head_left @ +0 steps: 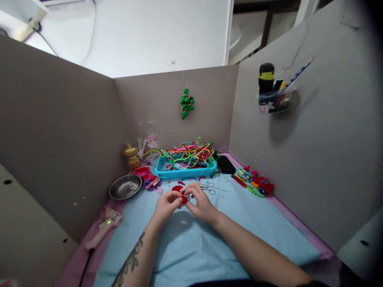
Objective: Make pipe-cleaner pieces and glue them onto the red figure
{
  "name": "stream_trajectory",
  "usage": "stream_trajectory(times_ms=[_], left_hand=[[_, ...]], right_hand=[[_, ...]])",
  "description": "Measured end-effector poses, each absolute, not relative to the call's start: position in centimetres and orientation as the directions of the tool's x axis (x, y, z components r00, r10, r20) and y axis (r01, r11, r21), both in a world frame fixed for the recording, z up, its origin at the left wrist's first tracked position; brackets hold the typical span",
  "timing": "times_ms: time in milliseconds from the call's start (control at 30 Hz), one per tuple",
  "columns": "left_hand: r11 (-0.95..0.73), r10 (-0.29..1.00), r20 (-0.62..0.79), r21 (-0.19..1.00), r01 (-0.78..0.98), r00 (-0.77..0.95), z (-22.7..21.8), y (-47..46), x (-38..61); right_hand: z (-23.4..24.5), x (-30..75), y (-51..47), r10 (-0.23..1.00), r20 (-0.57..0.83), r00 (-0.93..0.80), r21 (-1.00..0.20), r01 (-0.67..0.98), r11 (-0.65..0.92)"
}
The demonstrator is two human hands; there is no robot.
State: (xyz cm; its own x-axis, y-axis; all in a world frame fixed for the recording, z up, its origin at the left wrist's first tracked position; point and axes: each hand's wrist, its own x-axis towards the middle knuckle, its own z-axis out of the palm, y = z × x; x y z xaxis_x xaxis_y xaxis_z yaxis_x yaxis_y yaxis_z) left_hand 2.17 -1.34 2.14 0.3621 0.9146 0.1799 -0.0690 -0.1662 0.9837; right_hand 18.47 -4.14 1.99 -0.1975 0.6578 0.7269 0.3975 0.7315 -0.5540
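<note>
Over the middle of the blue cloth (182, 243), my left hand (167, 205) and my right hand (202, 203) meet at the fingertips. Both are closed in a pinch around a small red craft piece (184, 199), whose exact kind I cannot make out; the fingers cover much of it. Just behind my left fingers lies a flat red shape (177, 188). Scissors (211, 191) rest on the cloth behind my right hand, with small red scraps around.
A blue tray (185, 173) heaped with colourful pipe cleaners (191, 153) stands behind. At left are a metal bowl (125, 187) of small pale pieces and a pink glue gun (104, 229). At right lie a black phone (226, 164) and colourful fuzzy crafts (254, 182). Grey panels surround the table.
</note>
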Motion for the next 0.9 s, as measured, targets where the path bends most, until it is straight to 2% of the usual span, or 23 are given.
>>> stream_trajectory(times_ms=[633, 833, 900], left_hand=[[-0.152, 0.923, 0.171, 0.985, -0.083, 0.344, 2.4, -1.5, 2.2], [-0.145, 0.969, 0.168, 0.98, -0.133, 0.182, 1.9, -1.0, 2.4], [-0.222, 0.974, 0.226, 0.963, -0.151, 0.006, 2.2, 0.0, 1.1]], right_hand=[[2.0, 18.5, -4.1, 0.673, 0.715, -0.191, -0.57, 0.398, 0.719], [1.7, 18.8, -3.8, 0.709, 0.689, -0.152, -0.587, 0.458, 0.668], [1.5, 18.8, -3.8, 0.714, 0.685, -0.145, -0.588, 0.469, 0.659]])
